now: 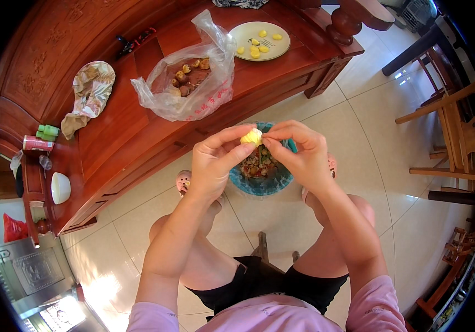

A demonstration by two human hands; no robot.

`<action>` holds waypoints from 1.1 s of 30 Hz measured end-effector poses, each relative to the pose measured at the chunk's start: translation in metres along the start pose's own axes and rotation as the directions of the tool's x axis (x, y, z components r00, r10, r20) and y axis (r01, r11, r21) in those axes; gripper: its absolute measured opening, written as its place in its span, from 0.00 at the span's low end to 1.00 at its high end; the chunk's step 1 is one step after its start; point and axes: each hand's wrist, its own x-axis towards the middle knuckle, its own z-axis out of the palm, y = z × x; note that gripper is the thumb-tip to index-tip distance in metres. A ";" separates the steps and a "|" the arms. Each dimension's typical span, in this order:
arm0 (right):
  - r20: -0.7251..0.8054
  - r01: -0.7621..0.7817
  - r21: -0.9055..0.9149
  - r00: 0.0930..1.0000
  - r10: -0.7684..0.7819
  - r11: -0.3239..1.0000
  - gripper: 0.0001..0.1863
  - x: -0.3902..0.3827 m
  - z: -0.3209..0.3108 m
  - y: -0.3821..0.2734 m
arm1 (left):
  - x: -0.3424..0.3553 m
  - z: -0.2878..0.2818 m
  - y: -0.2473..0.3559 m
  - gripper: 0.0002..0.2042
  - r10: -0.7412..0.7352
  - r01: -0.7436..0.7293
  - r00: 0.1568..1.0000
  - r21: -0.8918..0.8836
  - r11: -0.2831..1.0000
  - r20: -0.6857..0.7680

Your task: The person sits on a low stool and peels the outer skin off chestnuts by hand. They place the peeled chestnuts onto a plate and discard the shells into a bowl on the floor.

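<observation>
A pale yellow peeled chestnut (252,137) is pinched between the thumb and fingers of my left hand (215,157). My right hand (298,146) has thumb and forefinger pressed together at the chestnut's right side; whatever small bit they may grip is too small to make out. Both hands hover over a blue bin (255,187) with a clear liner, which has shells and scraps in it. On the wooden bench, brown chestnuts (185,77) lie inside a clear plastic bag (215,98). Several yellow peeled chestnuts (255,51) rest on a white plate (273,48) to its right.
The carved red wooden bench (113,163) spans the far left. On it are a patterned cloth (92,91), a red can (38,143), green rolls (47,131) and a white bowl (60,188). Wooden chairs (453,133) stand at the right. My legs flank the bin.
</observation>
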 end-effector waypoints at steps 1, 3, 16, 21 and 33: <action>-0.003 -0.009 -0.015 1.000 0.009 1.000 0.04 0.000 0.000 0.000 | 0.000 0.000 0.000 0.14 -0.005 0.005 1.000 0.008 1.000 0.001; -0.010 -0.027 -0.045 1.000 0.027 0.999 0.04 -0.001 0.000 -0.002 | 0.000 0.001 0.001 0.14 -0.017 0.017 1.000 -0.009 1.000 0.008; -0.058 0.008 -0.116 0.998 -0.015 0.993 0.05 -0.004 -0.002 -0.003 | 0.001 0.006 0.004 0.13 -0.027 0.027 1.000 -0.030 0.999 -0.005; -0.094 0.102 -0.291 0.987 -0.134 0.951 0.08 -0.003 0.008 -0.007 | 0.001 0.006 0.001 0.14 0.023 -0.023 0.999 -0.010 1.000 -0.023; -0.020 0.391 -0.633 0.855 -0.519 0.669 0.08 0.000 0.009 -0.001 | -0.001 0.002 -0.006 0.17 0.124 -0.132 0.990 0.144 0.981 0.065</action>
